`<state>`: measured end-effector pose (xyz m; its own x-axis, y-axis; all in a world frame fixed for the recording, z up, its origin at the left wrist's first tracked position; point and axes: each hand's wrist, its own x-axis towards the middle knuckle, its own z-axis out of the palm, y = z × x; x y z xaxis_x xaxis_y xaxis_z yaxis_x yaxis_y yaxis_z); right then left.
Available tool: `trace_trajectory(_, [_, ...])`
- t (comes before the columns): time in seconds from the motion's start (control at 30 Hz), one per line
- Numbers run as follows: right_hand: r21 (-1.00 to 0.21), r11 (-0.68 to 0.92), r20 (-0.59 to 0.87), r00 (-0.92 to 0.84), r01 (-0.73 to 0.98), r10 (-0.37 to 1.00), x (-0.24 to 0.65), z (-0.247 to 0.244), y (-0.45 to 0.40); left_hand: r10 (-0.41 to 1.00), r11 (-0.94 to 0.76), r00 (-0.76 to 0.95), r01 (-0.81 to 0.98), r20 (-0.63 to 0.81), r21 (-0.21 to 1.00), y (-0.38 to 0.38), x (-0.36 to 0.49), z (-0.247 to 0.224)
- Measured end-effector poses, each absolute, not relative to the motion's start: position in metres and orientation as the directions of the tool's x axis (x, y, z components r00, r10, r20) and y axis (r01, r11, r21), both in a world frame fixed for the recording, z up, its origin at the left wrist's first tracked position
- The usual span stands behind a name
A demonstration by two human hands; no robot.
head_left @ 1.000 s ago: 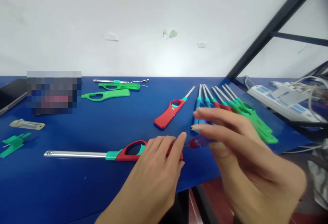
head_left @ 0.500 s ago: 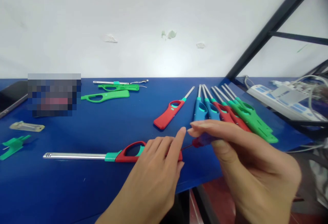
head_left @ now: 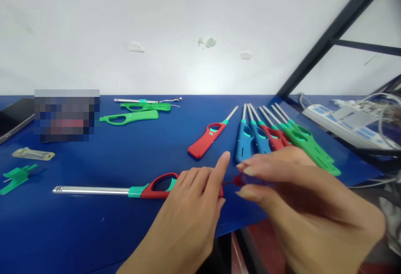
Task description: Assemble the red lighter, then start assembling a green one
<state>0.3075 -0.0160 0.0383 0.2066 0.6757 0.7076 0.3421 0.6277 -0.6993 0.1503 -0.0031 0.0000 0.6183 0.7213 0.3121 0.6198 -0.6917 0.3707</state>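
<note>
Head view: nearest, the right hand pinches the screwdriver by its handle, thumb below and fingers above, the thin shaft running leftward to the butt of the red lighter; whether the tip is seated there cannot be told. The left hand is closed over that lighter's handle, holding it on the blue table near the front edge, forefinger lifted. The likeliest trouble, I judge, is the tip skidding off if the pinch tilts or the handle rolls under the palm; the left thumb and forefinger, just beside the shaft, could then be jabbed. The lighter lies flat, its long axis running left to right, nozzle to the person's left, butt to the right, roughly in line with the shaft. Farther off, a second red lighter slants away, its nozzle toward the wall, beside a row of blue, red and green lighters; farther left lie green casings and a loose barrel with wires.
</note>
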Motion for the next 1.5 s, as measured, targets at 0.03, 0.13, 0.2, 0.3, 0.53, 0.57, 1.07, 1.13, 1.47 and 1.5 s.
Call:
trace_trajectory(0.03, [-0.685,0.64,0.721,0.194,0.348,0.666,0.307,0.038,-0.015,0.719,-0.695,0.616,0.618,0.323,0.367,-0.003,0.15,-0.001])
trace_trajectory(0.13, [-0.701,0.62,0.691,0.119,0.351,0.713,0.31,0.037,-0.012,0.716,-0.696,0.58,0.632,0.389,0.34,-0.004,0.15,-0.003])
trace_trajectory(0.2, [-0.736,0.592,0.655,0.123,0.328,0.745,0.313,0.035,-0.008,0.713,-0.695,0.562,0.645,0.418,0.319,-0.005,0.15,-0.003])
trace_trajectory(0.3, [-0.702,0.646,0.707,0.18,0.3,0.684,0.315,0.031,-0.001,0.72,-0.69,0.568,0.651,0.4,0.316,-0.005,0.149,0.002])
trace_trajectory(0.53, [-0.626,0.652,0.742,0.068,0.429,0.667,0.314,0.033,-0.004,0.744,-0.66,0.539,0.685,0.396,0.308,-0.008,0.149,0.007])
trace_trajectory(0.57, [-0.649,0.641,0.722,0.069,0.41,0.688,0.313,0.034,-0.006,0.735,-0.665,0.53,0.685,0.423,0.298,-0.008,0.15,0.004])
trace_trajectory(1.07, [-0.687,0.619,0.715,0.203,0.38,0.669,0.295,0.036,-0.013,0.714,-0.659,0.456,0.693,0.531,0.291,0.001,0.157,-0.024])
trace_trajectory(1.13, [-0.662,0.644,0.743,0.22,0.385,0.632,0.294,0.037,-0.012,0.73,-0.661,0.48,0.677,0.487,0.323,0.001,0.156,-0.024])
trace_trajectory(1.47, [-0.637,0.629,0.729,0.082,0.445,0.68,0.304,0.04,-0.019,0.759,-0.641,0.48,0.67,0.44,0.374,0.005,0.157,-0.023])
trace_trajectory(1.5, [-0.644,0.629,0.734,0.121,0.435,0.668,0.303,0.041,-0.018,0.755,-0.645,0.483,0.67,0.442,0.369,0.005,0.156,-0.022])
